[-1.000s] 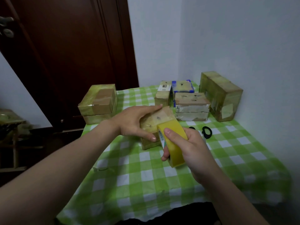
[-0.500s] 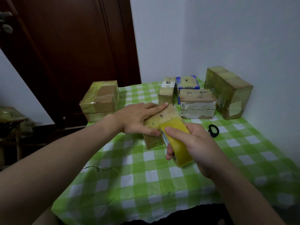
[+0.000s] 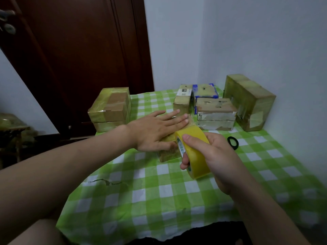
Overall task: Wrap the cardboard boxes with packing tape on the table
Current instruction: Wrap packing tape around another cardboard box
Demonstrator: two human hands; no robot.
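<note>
At least seven cardboard boxes, one roll, one ring, two hands.

On one checked table (image 3: 159, 191): two boxes stacked at the left, upper box (image 3: 109, 103) on lower box (image 3: 107, 125); one small box (image 3: 169, 153) at the middle; three clustered at the back, namely labelled box (image 3: 183, 103), blue-edged box (image 3: 205, 91), white-sided box (image 3: 215, 115), the last perhaps two stacked, not clear; one large box (image 3: 249, 101) by the wall; one yellow tape roll (image 3: 199, 165); one black ring (image 3: 232, 142); two hands, left hand (image 3: 155, 131) and right hand (image 3: 219, 156); one dark door (image 3: 79, 50) behind.

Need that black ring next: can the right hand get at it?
Probably: the black ring lies uncovered beside the right hand, though that hand grips the tape roll.
</note>
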